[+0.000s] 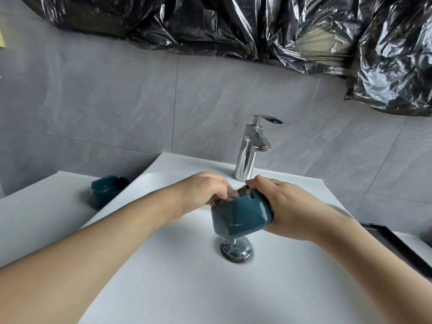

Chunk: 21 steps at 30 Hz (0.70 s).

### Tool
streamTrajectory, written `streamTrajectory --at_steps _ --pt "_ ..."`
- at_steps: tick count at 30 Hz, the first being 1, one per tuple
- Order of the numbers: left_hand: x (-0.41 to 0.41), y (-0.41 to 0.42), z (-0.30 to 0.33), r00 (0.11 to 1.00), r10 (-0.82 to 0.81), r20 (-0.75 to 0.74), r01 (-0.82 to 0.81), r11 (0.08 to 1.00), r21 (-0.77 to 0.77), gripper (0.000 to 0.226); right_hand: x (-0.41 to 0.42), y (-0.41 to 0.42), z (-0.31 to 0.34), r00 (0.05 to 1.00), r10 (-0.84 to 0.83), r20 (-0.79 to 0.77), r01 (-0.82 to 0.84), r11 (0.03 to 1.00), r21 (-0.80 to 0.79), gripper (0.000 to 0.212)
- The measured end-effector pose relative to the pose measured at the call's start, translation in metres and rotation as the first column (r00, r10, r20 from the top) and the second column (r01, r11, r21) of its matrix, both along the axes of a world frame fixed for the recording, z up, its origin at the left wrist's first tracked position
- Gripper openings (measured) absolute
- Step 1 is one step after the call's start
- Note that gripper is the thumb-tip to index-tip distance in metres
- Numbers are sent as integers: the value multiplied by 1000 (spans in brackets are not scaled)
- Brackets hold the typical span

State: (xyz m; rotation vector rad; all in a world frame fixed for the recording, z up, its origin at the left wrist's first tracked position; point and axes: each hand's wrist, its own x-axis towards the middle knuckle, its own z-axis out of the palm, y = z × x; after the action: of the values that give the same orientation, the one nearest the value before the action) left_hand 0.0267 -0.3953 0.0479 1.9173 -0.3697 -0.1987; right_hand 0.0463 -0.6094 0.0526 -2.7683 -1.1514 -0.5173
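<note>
A teal ceramic holder (240,215) with a small slot near its rim is held tilted over the white sink basin (177,277), above the chrome drain plug (236,250). My right hand (287,206) grips the holder from its right side. My left hand (205,190) pinches a grey cloth (233,194) that is pushed into the holder's open top. Most of the cloth is hidden by the fingers and the holder's rim.
A chrome faucet (251,150) stands at the back of the basin. A second teal cup (106,189) sits on the counter to the left. Crumpled black plastic sheeting (257,26) covers the wall above the grey tiles. A dark edge (395,244) runs at the right.
</note>
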Motion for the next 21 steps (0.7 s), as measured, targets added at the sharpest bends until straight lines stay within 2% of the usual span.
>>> streamTrajectory --at_steps 2,5,7,10,12,14,17,19,21 --pt "3 -1 -1 999 -11 -39 12 1000 29 24 0 -2 1 1000 8 6 -8 1000 4 48" --pt "1 -2 0 982 -126 -140 139 986 86 19 -1 -5 2 999 18 -37 -19 1000 -8 49" --pt "-2 -3 -1 968 -144 -205 169 980 109 15 -4 -2 1 998 43 -52 -44 998 -34 45" --pt "0 -5 -8 972 -135 -191 167 972 166 46 -11 6 0 996 36 -79 -45 993 -112 40" --pt "-2 -8 -10 978 -136 -158 161 975 155 51 -15 8 0 996 17 -91 -28 993 -113 41" --pt "-6 -10 -5 993 -61 -100 69 995 76 43 -19 8 2 997 54 -59 -55 998 -14 42" --pt "-16 -12 13 977 201 73 -186 967 -176 15 -30 6 11 997 56 60 -63 990 126 38" --pt "-28 -15 33 919 371 134 -293 870 -398 15 -45 8 21 989 40 143 -66 980 189 35" --pt "-48 -11 59 862 499 90 -356 722 -593 19 -67 9 31 984 20 175 -63 968 244 34"
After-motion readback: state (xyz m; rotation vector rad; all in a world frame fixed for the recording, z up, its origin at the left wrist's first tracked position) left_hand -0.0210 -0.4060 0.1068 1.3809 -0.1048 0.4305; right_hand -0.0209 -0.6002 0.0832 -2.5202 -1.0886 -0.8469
